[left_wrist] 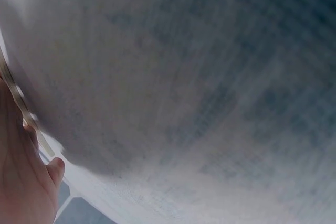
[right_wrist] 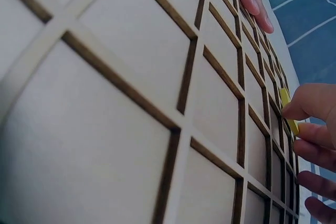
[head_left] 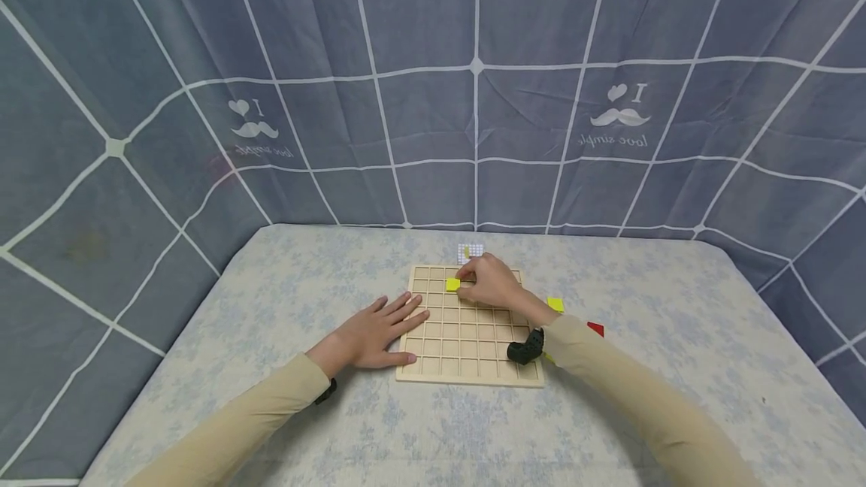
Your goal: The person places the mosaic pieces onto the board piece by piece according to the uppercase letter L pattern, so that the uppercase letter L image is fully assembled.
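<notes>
The right hand [head_left: 494, 282] pinches a yellow tile [head_left: 452, 285] between thumb and fingers, over the gridded board [head_left: 467, 380] near its far edge, left of that edge's middle. Whether the tile sits down in a cell is hard to say; in the right wrist view it seems tipped against the ribs. The left hand [head_left: 379, 333] lies with fingers spread and straight across the board's left edge.

Just beyond the board's far edge is a small printed card [head_left: 470, 252] (a grid with a yellow mark), its near right corner partly behind the right hand. Off the board's right edge, beside the right forearm, lie a second yellow tile [head_left: 555, 304] and a red piece [head_left: 595, 329], the latter partly covered by the sleeve. A yellow-green scrap [head_left: 549, 358] peeks from under the cuff by the board's near right corner, too covered to identify. The black wrist device [head_left: 525, 348] blocks several cells there. The left wrist view gives mostly blurred tablecloth [left_wrist: 157, 103], with the hand cut off at its left edge.
</notes>
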Tool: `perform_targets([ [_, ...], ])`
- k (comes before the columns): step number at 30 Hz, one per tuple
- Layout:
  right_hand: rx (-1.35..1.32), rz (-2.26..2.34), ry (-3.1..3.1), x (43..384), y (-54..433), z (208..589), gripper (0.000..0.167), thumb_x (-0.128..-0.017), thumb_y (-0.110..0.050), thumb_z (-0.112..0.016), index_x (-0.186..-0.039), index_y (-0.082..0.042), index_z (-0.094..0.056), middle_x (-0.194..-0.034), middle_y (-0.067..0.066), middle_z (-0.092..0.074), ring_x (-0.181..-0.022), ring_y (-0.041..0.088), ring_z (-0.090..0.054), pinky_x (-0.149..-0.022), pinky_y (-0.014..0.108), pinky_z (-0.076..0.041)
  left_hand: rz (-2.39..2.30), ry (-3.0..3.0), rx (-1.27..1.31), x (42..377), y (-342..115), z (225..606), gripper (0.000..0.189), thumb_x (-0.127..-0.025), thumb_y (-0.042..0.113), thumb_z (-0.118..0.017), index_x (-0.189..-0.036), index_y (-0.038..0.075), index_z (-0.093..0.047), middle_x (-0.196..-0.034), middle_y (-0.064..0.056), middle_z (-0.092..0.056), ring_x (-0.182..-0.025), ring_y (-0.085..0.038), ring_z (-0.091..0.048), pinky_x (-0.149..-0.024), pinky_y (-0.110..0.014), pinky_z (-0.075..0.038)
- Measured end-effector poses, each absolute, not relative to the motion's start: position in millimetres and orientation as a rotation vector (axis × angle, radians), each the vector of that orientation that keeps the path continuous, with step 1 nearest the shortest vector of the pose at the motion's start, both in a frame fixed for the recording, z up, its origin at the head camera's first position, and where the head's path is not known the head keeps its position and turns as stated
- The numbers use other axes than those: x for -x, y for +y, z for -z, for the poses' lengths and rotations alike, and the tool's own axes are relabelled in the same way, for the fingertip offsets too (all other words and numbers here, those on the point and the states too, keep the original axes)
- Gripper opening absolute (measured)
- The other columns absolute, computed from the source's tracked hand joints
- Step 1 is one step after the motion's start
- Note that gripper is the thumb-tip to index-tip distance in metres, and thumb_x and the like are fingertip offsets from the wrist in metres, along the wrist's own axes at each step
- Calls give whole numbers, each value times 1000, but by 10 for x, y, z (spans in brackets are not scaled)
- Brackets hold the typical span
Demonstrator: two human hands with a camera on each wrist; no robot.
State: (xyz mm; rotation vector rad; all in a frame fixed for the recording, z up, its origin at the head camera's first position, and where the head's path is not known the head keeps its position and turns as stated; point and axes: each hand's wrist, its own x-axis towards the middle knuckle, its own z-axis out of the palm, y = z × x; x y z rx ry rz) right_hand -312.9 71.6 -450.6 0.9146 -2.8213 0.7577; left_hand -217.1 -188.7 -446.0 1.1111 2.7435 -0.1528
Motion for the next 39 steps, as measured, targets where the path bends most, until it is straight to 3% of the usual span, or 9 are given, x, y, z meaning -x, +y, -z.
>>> perform_targets([
  [9, -947, -742, -2791, 3130, 712, 4469, 22, -78, -23, -75, -95, -10, -78, -93, 3, -75, -92, 24, -66, -82, 36, -53, 139, 2754, -1124, 2169, -1878, 4405, 75, -95, 62, -38, -156, 22, -17, -163, -6, -11, -150, -27, -12, -117, -53, -23],
  [14, -959, -739, -2800, 3111, 717, 4461, 23, -79, -26, -76, -96, -11, -78, -92, 3, -74, -85, 21, -64, -76, 34, -53, 149, 2743, -1121, 2171, -1880, 4397, 76, -96, 62, -37, -156, 22, -16, -163, -6, -9, -150, -27, -11, -117, -53, -22],
  [29, -917, -689, -2812, 3053, 714, 4480, 24, -78, -28, -77, -96, -13, -78, -95, 3, -75, -88, 24, -64, -77, 38, -52, 160, 2741, -1121, 2148, -1883, 4443, 75, -95, 63, -37, -156, 23, -17, -163, -6, -10, -150, -26, -11, -117, -53, -22],
  [39, -789, -688, -2833, 3032, 952, 4338, 29, -80, -32, -75, -104, -15, -76, -88, 1, -72, -83, 20, -57, -73, 38, -47, 111, 2769, -1144, 2146, -1894, 4427, 75, -95, 61, -38, -156, 21, -19, -163, -8, -13, -150, -28, -14, -117, -53, -23],
])
